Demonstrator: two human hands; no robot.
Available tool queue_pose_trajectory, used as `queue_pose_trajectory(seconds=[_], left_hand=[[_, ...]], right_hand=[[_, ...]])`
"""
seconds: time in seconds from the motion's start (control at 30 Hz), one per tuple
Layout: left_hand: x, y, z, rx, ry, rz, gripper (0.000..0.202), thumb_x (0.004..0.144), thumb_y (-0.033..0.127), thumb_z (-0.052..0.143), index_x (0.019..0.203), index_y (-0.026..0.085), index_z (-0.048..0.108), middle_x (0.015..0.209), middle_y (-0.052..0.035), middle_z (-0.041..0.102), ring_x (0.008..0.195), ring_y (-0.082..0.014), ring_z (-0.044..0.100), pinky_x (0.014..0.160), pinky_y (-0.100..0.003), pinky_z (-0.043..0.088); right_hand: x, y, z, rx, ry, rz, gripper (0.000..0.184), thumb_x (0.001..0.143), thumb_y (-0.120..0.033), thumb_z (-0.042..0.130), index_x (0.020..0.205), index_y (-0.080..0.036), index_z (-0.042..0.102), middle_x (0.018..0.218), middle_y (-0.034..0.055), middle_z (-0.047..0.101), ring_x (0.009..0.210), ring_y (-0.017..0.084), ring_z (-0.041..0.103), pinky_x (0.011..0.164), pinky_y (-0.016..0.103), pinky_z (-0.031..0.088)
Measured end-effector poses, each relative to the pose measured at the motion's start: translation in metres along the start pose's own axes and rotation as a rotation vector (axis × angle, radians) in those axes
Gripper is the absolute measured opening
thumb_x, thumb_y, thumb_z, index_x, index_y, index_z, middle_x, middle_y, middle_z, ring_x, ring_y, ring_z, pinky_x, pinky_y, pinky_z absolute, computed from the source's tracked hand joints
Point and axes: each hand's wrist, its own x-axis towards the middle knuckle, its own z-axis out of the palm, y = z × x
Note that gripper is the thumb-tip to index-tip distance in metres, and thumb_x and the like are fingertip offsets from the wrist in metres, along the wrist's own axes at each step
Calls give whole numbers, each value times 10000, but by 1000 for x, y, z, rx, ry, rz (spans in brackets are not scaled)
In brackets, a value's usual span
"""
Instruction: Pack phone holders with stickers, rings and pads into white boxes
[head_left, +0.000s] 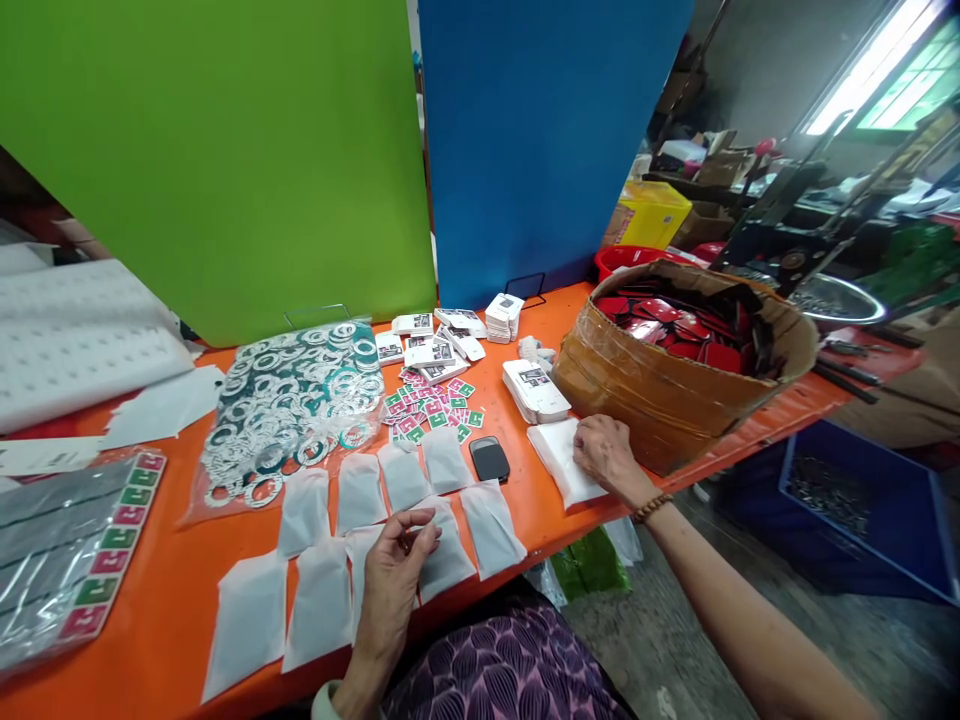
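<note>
Along near edge of counter (172,590): white pouches (319,605) laid in two rows, contents unclear. Left hand (394,575), above, grip apart, empty. Right hand (604,450) on unspread white stack (559,465), can't tell grip. Farther: lone black tile (490,459), loose stickers (431,405), box (637,390) of red pieces (697,335).

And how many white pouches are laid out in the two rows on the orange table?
9: four white pouches in the back row, five in the front row, the middle one partly covered by the left hand, which could hide more.

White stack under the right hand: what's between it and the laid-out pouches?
Head view: black rounded piece on the orange table, left of the white stack.
</note>
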Motion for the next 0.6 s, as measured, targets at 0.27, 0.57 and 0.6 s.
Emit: queue_pose_trajectory(seconds=[0.27,0.57,0.6], left_hand=[[-1,0,-1,-12,13,-5,373,666,479,712,862,173,631,955,-42,669,837,-177,636,815,-297,502],[1,1,6,-62,6,-11,360,634,450,751,841,174,648,925,-38,677,800,-172,643,788,-300,513],[2,0,6,-59,-3,-10,360,637,451,750,843,174,648,917,-38,677,801,-173,640,790,-302,511]], right_hand=[[-4,7,5,31,66,-47,114,687,-78,488,674,-165,560,920,96,637,996,249,507,852,368,319],[-24,13,-10,182,303,-32,76,726,-122,521,699,-190,544,1032,95,630,1072,265,514,909,414,338],[-24,12,-14,198,307,-30,77,728,-123,522,698,-191,539,1028,94,629,1066,264,519,906,413,343]])
